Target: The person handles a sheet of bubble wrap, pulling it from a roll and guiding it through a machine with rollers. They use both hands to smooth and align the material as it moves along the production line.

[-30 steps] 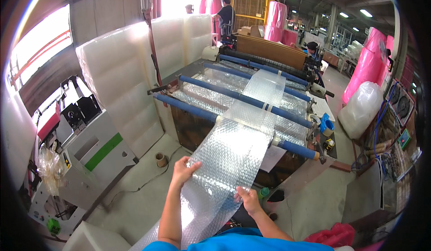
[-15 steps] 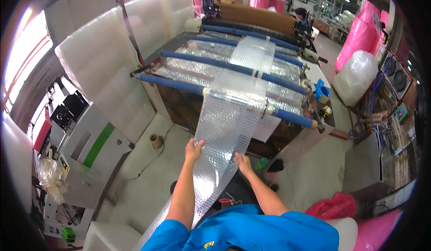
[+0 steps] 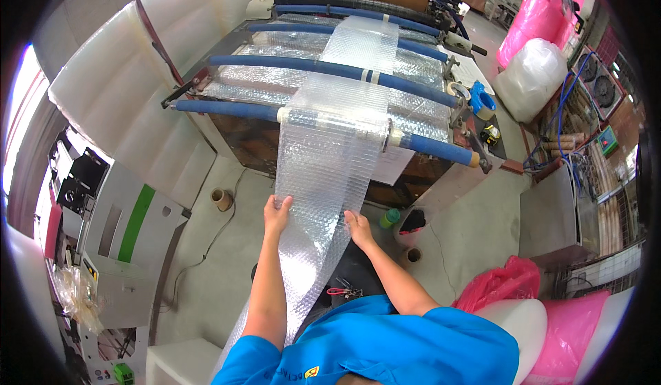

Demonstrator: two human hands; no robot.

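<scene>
Packaging noted, no readable screens or signs in view. A pink plastic bag (image 3: 497, 282), crumpled, is lying on the floor at lower right. Just beside it, further right, a larger pink bag (image 3: 571, 330) is standing against a white roll. A clear bulging bag (image 3: 529, 75) is sitting at upper right, near the end of the machine, with a tall pink wrapped bundle (image 3: 533, 13) leaning behind it. A crinkled clear bag (image 3: 76, 292) is hanging at far left, by the grey cabinet. A small yellow label (image 3: 311, 372) is showing on the blue shirt at the bottom edge.
</scene>
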